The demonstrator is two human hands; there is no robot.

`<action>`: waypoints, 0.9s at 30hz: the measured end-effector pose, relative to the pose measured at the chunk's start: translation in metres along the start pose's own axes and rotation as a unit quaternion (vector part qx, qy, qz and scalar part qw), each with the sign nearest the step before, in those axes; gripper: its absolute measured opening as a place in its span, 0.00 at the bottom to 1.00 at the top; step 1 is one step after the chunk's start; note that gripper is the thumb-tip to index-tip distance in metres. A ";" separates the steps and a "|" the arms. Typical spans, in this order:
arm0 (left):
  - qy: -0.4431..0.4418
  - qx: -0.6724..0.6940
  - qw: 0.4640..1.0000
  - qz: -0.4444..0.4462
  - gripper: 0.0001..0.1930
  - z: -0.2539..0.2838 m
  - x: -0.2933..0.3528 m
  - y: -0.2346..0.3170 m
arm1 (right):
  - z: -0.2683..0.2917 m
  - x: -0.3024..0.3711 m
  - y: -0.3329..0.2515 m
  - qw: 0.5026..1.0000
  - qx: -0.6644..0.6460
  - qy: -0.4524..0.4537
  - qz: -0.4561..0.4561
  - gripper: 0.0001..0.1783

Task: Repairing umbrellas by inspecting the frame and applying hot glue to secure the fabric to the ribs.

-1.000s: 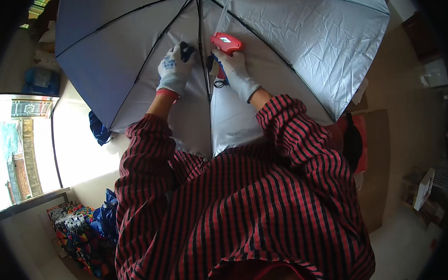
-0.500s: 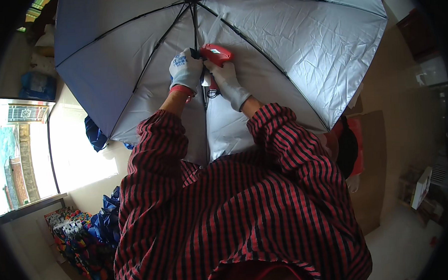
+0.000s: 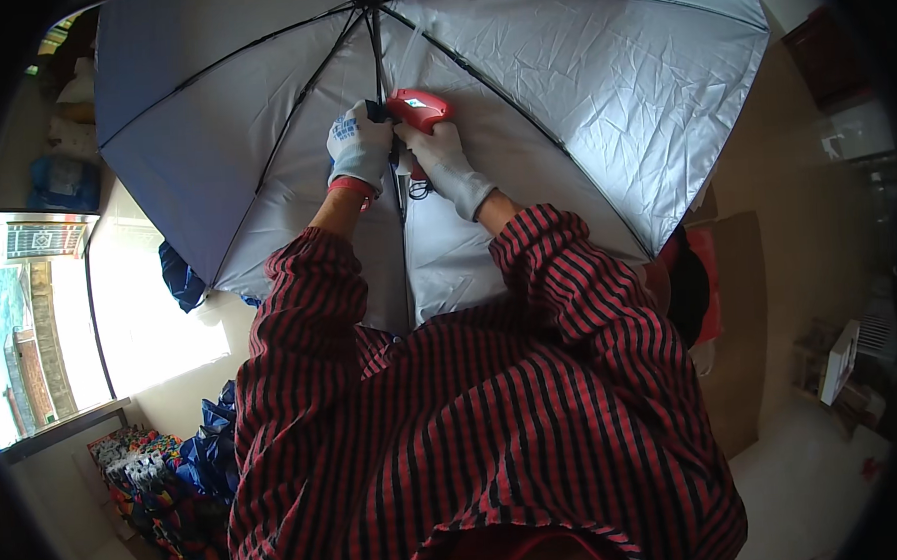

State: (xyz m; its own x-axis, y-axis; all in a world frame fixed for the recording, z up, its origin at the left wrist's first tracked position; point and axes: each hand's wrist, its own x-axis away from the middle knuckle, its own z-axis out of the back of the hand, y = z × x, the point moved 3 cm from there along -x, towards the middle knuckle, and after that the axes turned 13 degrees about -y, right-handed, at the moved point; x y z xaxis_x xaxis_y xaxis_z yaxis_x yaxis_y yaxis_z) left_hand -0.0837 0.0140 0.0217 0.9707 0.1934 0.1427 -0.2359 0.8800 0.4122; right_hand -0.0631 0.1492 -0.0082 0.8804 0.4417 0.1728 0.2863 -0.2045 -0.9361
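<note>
An open umbrella (image 3: 620, 92) with a silver-grey lining and black ribs spreads in front of me, its inside facing me. My left hand (image 3: 359, 144), in a white knit glove with blue print, is closed at a middle rib (image 3: 377, 63). A small black piece (image 3: 374, 110) shows at its fingertips; what exactly they pinch is partly hidden. My right hand (image 3: 441, 158), gloved too, grips a red handheld tool (image 3: 421, 108) that looks like a tagging gun. The tool is right beside the left hand's fingers, and a thin black loop (image 3: 420, 190) hangs below it.
Folded dark blue umbrellas (image 3: 210, 441) and a multicoloured bundle (image 3: 158, 493) lie at the lower left. A bright doorway (image 3: 40, 328) opens at the left. On the right are flat cardboard (image 3: 741, 327), a red item (image 3: 706, 269) and a white-framed object (image 3: 840, 363).
The umbrella and both hands have shifted slightly left in the view. My right hand still holds the red tool, close to my left hand.
</note>
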 end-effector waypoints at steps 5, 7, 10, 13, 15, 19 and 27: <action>0.007 0.014 1.000 0.006 0.15 -0.002 -0.003 -0.010 | 0.002 -0.009 0.002 0.999 0.037 -0.003 0.032 0.12; 0.015 0.019 1.000 -0.002 0.15 -0.006 -0.007 -0.010 | 0.006 -0.009 -0.001 0.998 0.048 0.003 0.028 0.13; 0.055 0.038 0.998 -0.019 0.14 -0.005 -0.004 -0.014 | 0.010 -0.012 0.005 0.996 -0.080 -0.024 0.025 0.14; 0.056 0.031 0.997 -0.035 0.13 -0.004 -0.005 -0.010 | 0.025 -0.033 0.023 0.992 0.041 -0.079 0.089 0.15; 0.065 0.039 0.997 -0.023 0.12 0.002 -0.001 -0.026 | 0.010 -0.039 0.027 0.979 -0.107 -0.163 0.059 0.17; 0.016 0.030 0.998 -0.052 0.14 -0.006 -0.015 0.000 | 0.056 -0.080 0.072 0.961 -0.059 -0.200 0.182 0.17; -0.001 0.044 0.999 -0.017 0.14 0.006 -0.006 -0.031 | 0.011 -0.056 0.021 0.945 -0.227 -0.169 -0.164 0.19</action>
State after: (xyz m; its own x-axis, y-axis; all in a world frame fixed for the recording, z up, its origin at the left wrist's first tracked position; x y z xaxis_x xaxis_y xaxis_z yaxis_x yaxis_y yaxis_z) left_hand -0.0822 -0.0172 0.0131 0.9782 0.1632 0.1287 -0.2059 0.8449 0.4937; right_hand -0.1107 0.1300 -0.0408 0.5673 0.7846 0.2503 0.7225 -0.3283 -0.6084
